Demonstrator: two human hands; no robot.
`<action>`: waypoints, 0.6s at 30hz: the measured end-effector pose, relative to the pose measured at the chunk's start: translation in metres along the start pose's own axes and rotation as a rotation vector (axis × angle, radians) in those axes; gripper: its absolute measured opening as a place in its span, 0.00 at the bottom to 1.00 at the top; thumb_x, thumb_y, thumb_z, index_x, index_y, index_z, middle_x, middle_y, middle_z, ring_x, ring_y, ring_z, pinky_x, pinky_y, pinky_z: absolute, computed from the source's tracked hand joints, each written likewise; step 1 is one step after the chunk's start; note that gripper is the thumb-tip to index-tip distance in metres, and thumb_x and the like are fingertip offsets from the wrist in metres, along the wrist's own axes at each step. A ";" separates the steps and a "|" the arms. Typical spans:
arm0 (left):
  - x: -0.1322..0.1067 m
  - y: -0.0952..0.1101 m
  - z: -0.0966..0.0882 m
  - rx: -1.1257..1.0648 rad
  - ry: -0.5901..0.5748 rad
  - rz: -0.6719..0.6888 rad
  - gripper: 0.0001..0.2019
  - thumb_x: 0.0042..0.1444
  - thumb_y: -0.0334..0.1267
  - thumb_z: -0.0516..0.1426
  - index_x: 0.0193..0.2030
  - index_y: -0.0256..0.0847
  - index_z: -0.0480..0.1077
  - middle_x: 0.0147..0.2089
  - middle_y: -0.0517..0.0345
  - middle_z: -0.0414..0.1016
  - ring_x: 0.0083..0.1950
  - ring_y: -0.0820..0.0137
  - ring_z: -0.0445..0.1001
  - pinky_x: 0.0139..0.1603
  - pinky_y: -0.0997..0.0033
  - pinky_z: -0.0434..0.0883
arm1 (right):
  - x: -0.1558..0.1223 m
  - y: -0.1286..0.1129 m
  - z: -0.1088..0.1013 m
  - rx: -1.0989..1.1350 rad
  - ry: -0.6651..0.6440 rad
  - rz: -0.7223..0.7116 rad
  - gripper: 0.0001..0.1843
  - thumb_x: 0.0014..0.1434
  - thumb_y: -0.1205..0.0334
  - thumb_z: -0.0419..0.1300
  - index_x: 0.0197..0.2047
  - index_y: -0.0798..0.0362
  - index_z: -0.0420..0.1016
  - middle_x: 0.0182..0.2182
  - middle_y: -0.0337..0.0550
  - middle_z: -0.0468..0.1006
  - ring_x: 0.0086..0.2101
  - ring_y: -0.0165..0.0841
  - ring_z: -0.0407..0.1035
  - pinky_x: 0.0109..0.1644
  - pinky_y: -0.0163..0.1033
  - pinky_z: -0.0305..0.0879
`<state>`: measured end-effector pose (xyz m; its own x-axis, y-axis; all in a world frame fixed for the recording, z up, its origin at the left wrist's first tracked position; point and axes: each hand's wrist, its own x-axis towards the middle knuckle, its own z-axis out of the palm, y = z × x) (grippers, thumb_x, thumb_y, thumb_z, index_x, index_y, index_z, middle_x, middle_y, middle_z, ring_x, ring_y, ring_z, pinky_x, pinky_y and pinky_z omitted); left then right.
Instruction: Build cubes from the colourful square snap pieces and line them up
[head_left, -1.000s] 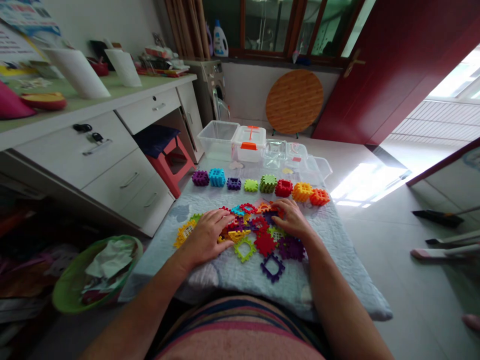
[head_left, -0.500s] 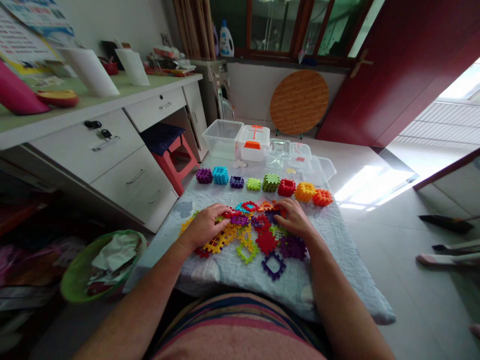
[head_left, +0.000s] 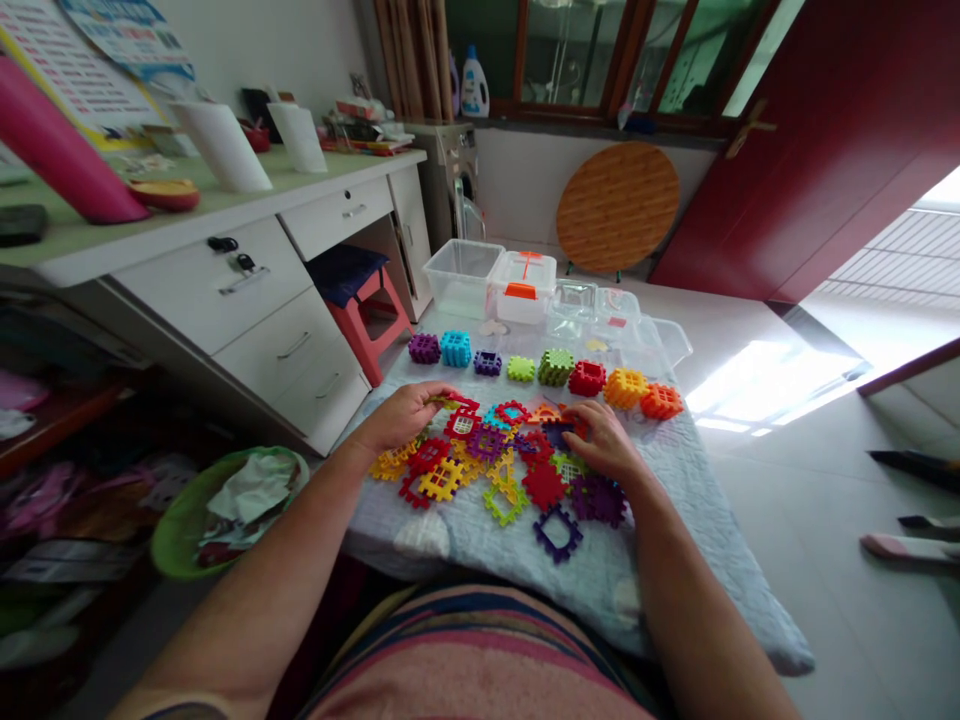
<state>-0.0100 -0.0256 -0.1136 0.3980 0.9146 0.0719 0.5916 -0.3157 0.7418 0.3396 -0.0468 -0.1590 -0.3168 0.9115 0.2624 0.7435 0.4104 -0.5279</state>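
My left hand (head_left: pixel 405 413) is closed in a pinch at the pile's far left edge, holding flat interlocking plastic tiles, one yellow-green and one red (head_left: pixel 457 404). My right hand (head_left: pixel 602 440) curls over the pile's right side, its thumb and fingers on a dark blue tile (head_left: pixel 556 432); orange shows by the fingertips. Between the hands lie loose notched tiles: a purple tile (head_left: pixel 487 442), a yellow window tile (head_left: pixel 442 480), a solid red tile (head_left: pixel 544 484) and a lime frame (head_left: pixel 506 505). Nearest me is a dark blue frame (head_left: pixel 558 532).
Behind the pile runs a row of same-colour tile stacks, from a purple stack (head_left: pixel 424 348) to an orange stack (head_left: pixel 661 400). Clear plastic boxes (head_left: pixel 465 280) and a lidded box with orange clips (head_left: pixel 525 287) stand at the table's far end. A green basket (head_left: pixel 172 530) sits left.
My left hand has lifted and drawn back left with tiles in it, uncovering red and yellow tiles. My right hand stays over the same spot. The view has shifted left.
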 end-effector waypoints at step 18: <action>-0.072 -0.034 -0.022 0.458 -0.087 -0.171 0.37 0.47 0.51 0.63 0.63 0.34 0.64 0.60 0.41 0.67 0.62 0.52 0.67 0.65 0.56 0.63 | -0.001 0.000 0.002 0.021 0.034 0.006 0.14 0.54 0.63 0.60 0.45 0.51 0.76 0.44 0.47 0.77 0.46 0.41 0.69 0.55 0.49 0.63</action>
<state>-0.0741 -0.0753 -0.1296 0.3143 0.9445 -0.0958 0.8931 -0.2599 0.3673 0.3386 -0.0475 -0.1613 -0.2923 0.9124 0.2864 0.7325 0.4061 -0.5463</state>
